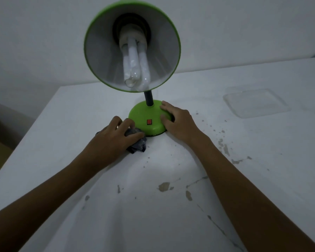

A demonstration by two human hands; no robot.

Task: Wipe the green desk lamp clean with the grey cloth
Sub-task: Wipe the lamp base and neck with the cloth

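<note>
- Head view, only feed I have: green desk lamp (149, 120) stands upright on the white table (171, 206), round base near the middle of the frame.
- Lamp shade (132, 45) tilts toward the camera, so I look straight into it; a white tube bulb (135, 68) sits inside.
- Black neck (149, 99) rises from the rear of the base up behind the shade's lower rim.
- Red switch (149, 122) is on the front of the base, between the two hands.
- Left hand (115, 137) has its fingers curled over the bunched grey cloth (137, 142) and grips it. The cloth lies on the table, right against the front-left edge of the base.
- Right hand (176, 120) rests on the right side of the base, fingers loosely spread over the dome, thumb toward the front. It presses flat and pinches nothing.
- Both forearms come in from the bottom corners, bare.
- Table surface is chipped and speckled with grey marks, mostly to the right of the lamp and in the foreground.
- Clear plastic tray (255, 102) lies flat on the table, far right, well apart from the lamp.
- White wall (35, 33) is behind the table.
</note>
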